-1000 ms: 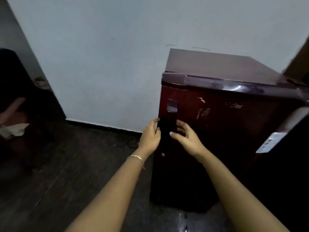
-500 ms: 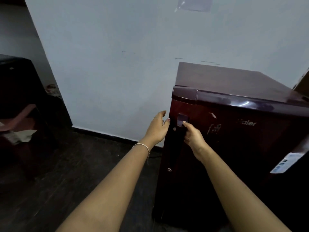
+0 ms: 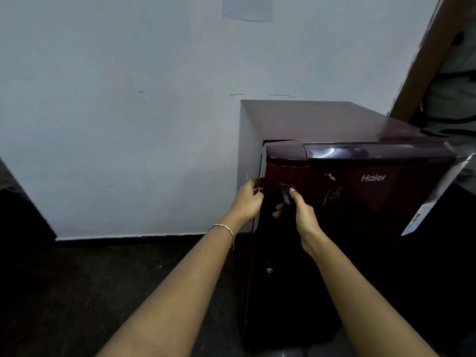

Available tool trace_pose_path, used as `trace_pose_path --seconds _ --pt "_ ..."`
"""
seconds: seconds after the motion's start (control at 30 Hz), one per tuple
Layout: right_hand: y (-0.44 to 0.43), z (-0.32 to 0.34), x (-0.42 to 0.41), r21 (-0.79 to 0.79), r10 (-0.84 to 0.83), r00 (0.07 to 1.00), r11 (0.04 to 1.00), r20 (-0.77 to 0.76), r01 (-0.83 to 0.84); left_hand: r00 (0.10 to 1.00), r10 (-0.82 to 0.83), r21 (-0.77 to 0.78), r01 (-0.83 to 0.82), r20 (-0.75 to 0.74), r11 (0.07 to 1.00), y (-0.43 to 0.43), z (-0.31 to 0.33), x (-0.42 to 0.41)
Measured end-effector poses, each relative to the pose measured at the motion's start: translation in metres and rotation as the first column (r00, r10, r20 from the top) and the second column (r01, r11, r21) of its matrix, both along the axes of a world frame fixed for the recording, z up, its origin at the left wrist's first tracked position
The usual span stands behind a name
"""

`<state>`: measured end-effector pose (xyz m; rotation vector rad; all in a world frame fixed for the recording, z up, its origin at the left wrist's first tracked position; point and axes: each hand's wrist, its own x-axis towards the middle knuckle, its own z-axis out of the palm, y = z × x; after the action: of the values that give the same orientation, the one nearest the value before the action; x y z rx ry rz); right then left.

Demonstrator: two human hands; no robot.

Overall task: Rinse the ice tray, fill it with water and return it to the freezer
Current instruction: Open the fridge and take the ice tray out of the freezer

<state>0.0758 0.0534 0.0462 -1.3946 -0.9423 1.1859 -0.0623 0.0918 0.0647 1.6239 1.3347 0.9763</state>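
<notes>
Both arms reach forward, nearly straight. The left hand (image 3: 247,202) hooks its fingers round the left edge of the door (image 3: 373,202), which stands slightly ajar. The right hand (image 3: 301,215) grips the dark handle (image 3: 284,195), thumb pointing up. The maroon fridge (image 3: 322,119) stands on the floor (image 3: 77,292) against the wall (image 3: 128,124).

Pale blue-grey wall (image 3: 116,124) far, scuffed, paper sheet (image 3: 246,7) high on it. Black skirting (image 3: 128,237) along wall base. Dark floor (image 3: 77,292) near. Dark furniture (image 3: 18,210) at left edge. Brown wooden frame (image 3: 422,60) slanting at far right. Light dim.
</notes>
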Motion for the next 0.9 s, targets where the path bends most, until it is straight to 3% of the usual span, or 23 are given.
trace_pose_path --seconds 0.37,0.67,0.9 --pt "-0.018 0.000 -0.009 0.032 -0.172 0.985 0.985 -0.007 0.172 0.980 -0.126 -0.032 0.132 0.152 0.991 -0.005 -0.003 -0.008" --pt "-0.109 -0.005 0.047 0.059 -0.040 0.999 0.997 -0.011 0.041 0.906 -0.005 -0.139 0.070 0.423 0.988 -0.045 -0.012 0.021" --pt "-0.186 0.007 0.106 0.008 -0.112 0.975 0.993 -0.190 0.116 0.932 -0.119 -0.112 0.166 0.343 0.980 -0.120 -0.005 0.067"
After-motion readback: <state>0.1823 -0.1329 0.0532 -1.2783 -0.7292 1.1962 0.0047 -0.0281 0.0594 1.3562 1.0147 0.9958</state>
